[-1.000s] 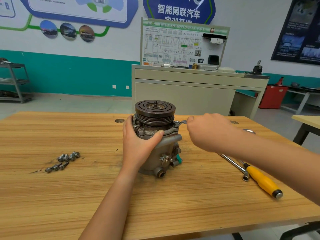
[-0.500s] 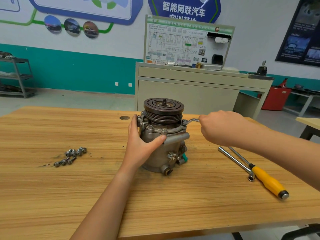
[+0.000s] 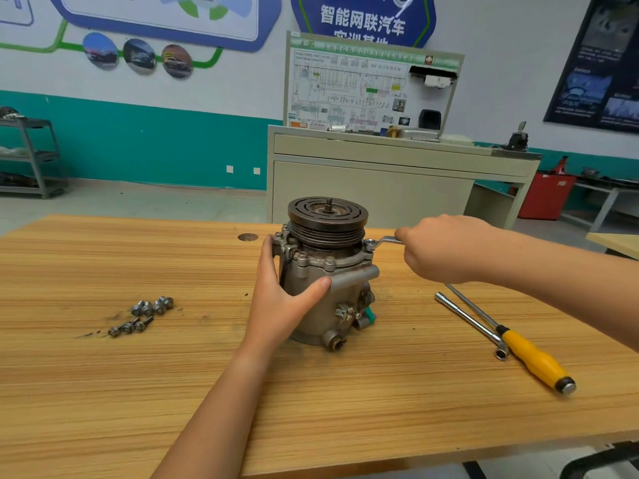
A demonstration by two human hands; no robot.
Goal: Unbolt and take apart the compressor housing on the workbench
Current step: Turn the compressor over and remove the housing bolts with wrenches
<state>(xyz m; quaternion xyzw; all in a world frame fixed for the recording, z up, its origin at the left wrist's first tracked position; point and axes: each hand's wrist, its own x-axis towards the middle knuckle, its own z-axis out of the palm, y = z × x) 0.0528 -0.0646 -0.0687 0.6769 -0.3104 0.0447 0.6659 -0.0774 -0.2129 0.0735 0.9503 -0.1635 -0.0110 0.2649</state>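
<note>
The grey metal compressor (image 3: 340, 302) stands upright in the middle of the wooden workbench (image 3: 103, 392), its dark grooved pulley on top. My left hand (image 3: 281, 302) grips the housing's left side, thumb across the front. My right hand (image 3: 446, 248) holds a small metal wrench (image 3: 382, 240) whose ring end sits on a bolt at the housing's upper right rim. Two more bolt heads show along the front flange.
Several removed bolts (image 3: 143, 316) lie in a loose pile on the bench to the left. To the right lie an L-shaped socket wrench (image 3: 473, 323) and a yellow-handled driver (image 3: 532, 357). A beige cabinet (image 3: 373, 181) stands behind the bench.
My right hand has swung the wrench handle to the right and slightly away, turning it on the bolt. My left hand keeps its grip on the housing.
</note>
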